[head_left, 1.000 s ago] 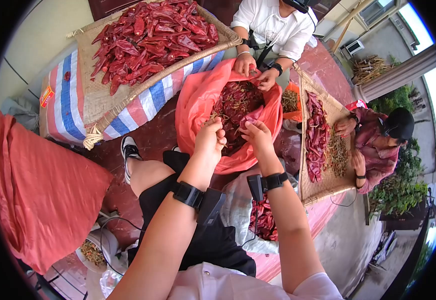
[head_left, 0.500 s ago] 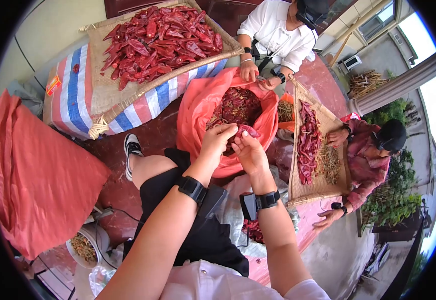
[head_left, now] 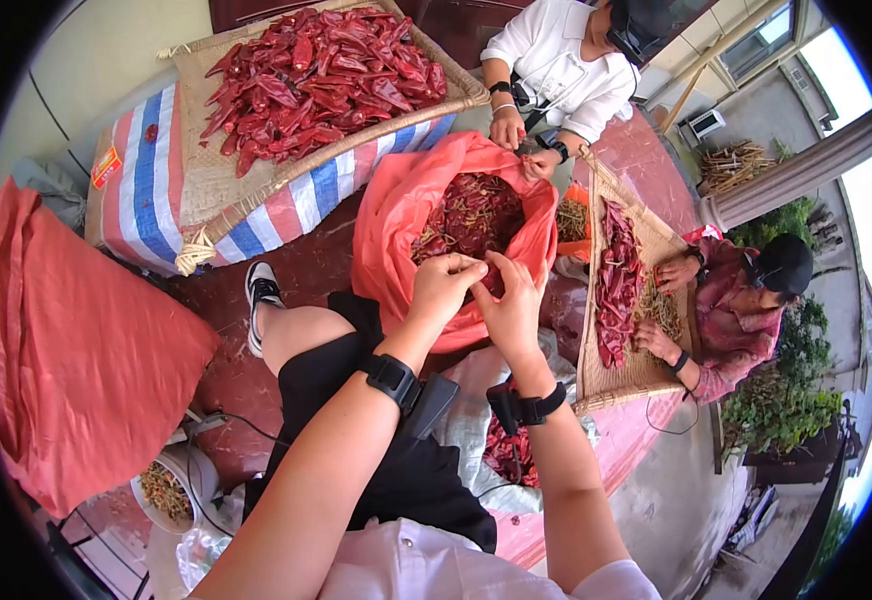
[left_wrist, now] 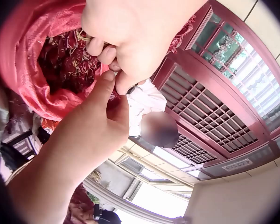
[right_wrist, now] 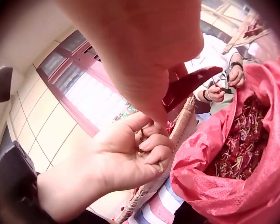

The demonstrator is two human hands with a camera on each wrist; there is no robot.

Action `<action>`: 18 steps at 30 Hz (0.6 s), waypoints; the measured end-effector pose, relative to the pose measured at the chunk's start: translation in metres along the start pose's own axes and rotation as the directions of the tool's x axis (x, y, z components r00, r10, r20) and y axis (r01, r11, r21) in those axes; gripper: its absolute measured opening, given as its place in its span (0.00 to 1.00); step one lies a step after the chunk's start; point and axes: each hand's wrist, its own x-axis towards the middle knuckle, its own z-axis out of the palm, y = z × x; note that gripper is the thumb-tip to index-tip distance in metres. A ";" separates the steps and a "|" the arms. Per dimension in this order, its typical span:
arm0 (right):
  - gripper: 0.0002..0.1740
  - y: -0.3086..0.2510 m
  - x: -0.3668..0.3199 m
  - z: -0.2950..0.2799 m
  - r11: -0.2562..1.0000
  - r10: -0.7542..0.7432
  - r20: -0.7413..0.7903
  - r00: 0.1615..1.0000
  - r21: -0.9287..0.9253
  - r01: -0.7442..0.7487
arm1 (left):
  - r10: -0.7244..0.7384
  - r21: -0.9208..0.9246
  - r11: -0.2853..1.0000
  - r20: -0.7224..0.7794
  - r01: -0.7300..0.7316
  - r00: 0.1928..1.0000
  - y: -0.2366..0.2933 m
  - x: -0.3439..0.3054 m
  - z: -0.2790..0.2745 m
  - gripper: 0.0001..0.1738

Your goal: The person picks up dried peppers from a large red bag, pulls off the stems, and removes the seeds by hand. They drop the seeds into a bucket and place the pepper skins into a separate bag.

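Over the near rim of a red woven sack (head_left: 381, 205), my two hands meet at the fingertips. My right hand (head_left: 512, 308) holds a dried red chili pepper (right_wrist: 198, 85), which sticks out past the fingers in the right wrist view. My left hand (head_left: 443, 290) has its thumb and forefinger against the right fingertips. Its other fingers curl into the palm around pale chili stems (right_wrist: 161, 165). In the head view the fingers mostly hide the held pepper. Dried chilies (head_left: 476, 215) mixed with loose stems fill the sack.
A woven tray (head_left: 196, 165) heaped with chilies lies on a striped bundle at left. One person (head_left: 566, 70) works across the sack; another (head_left: 741, 300) leans over a second tray (head_left: 596, 380). A pale sack (head_left: 466, 385) of chilies and a bucket (head_left: 201, 480) of stems stand near me.
My hands were apart at first, then came together around the chili; the fingertips now touch and cover it. The person at right has brought a hand back onto the tray.
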 end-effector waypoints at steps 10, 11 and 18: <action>0.07 -0.012 -0.005 0.002 0.982 0.109 0.064 0.992 -0.162 -0.098 | 0.499 0.576 0.717 -0.032 -0.392 0.866 0.024 -0.017 0.012 0.02; 0.07 -0.014 -0.005 0.003 0.982 0.109 0.063 0.992 -0.163 -0.097 | 0.535 0.629 0.664 -0.023 -0.404 0.844 0.026 -0.019 0.013 0.02; 0.10 -0.015 -0.007 0.010 0.972 0.233 -0.009 0.972 0.020 -0.233 | 0.625 0.734 0.492 0.077 -0.468 0.777 0.032 -0.022 0.010 0.03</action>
